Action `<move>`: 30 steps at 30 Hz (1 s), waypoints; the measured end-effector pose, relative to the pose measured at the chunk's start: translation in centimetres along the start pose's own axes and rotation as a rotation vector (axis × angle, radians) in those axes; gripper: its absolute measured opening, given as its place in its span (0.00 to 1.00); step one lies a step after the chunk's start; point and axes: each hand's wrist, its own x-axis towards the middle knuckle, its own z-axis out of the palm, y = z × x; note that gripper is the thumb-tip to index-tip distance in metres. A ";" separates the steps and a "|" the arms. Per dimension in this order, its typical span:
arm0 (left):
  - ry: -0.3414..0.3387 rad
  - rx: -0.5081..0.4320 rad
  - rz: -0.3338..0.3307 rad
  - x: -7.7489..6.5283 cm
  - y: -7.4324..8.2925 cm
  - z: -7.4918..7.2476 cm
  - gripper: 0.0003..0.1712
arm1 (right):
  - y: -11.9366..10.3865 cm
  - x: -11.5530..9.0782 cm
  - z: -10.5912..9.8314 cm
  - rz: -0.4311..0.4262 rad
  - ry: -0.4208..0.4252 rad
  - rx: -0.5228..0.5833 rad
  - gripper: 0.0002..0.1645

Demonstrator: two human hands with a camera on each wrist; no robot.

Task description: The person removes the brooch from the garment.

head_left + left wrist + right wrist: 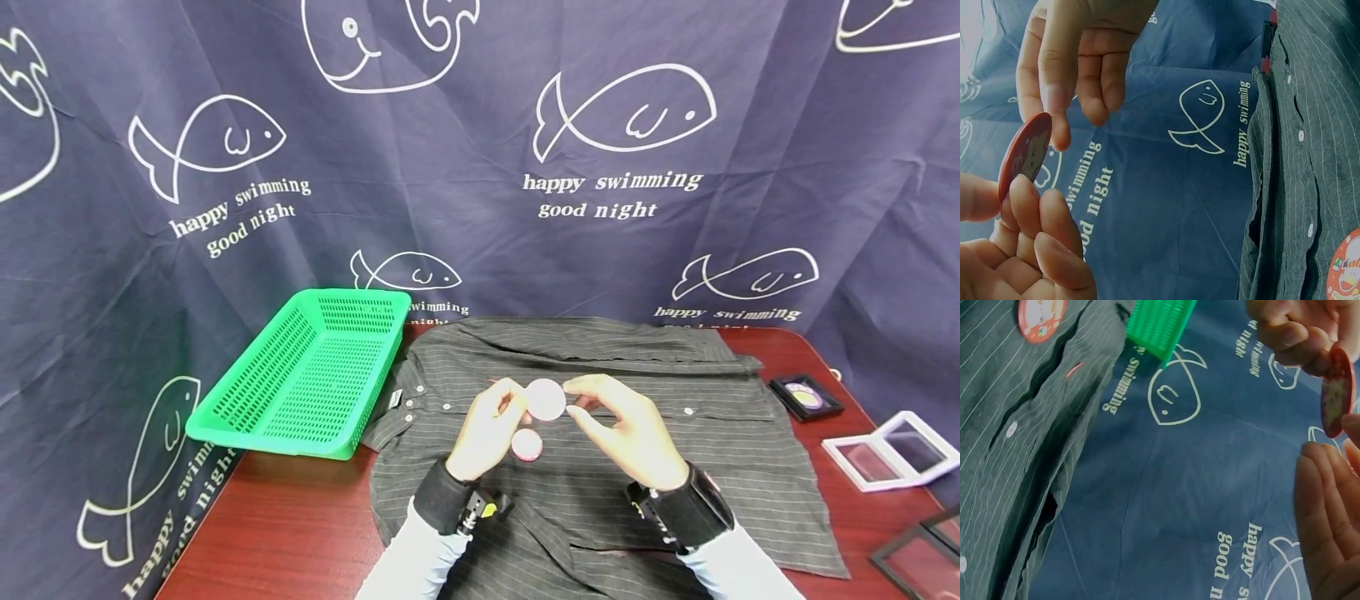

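A thin round disc [546,400] with a red rim and a cartoon print is held up above a dark striped shirt [600,475]. My left hand [480,429] pinches its edge between thumb and fingers. On the disc's other side is my right hand [633,429], thumb and forefinger spread by the rim; whether they touch it is hard to tell. Below, a second round red disc [1347,269] with a cartoon print lies flat on the shirt.
To the left, a green perforated basket [352,433] stands on the reddish table [300,517]. At the right are a small black case [825,407], a white-framed open compact [903,479] and a dark-framed case [892,550]. A dark blue curtain [480,192] hangs behind.
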 end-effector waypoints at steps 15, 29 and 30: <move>0.006 -0.009 -0.037 -0.1 0.2 -0.1 0.11 | 0.3 -0.2 1.1 -0.255 0.086 -0.152 0.18; -0.025 -0.031 -0.085 -0.1 -0.2 0.4 0.11 | 0.9 -0.4 1.4 -0.371 0.099 -0.216 0.17; -0.028 -0.032 -0.081 -0.1 -0.2 0.4 0.11 | 0.9 -0.4 1.3 -0.375 0.099 -0.218 0.17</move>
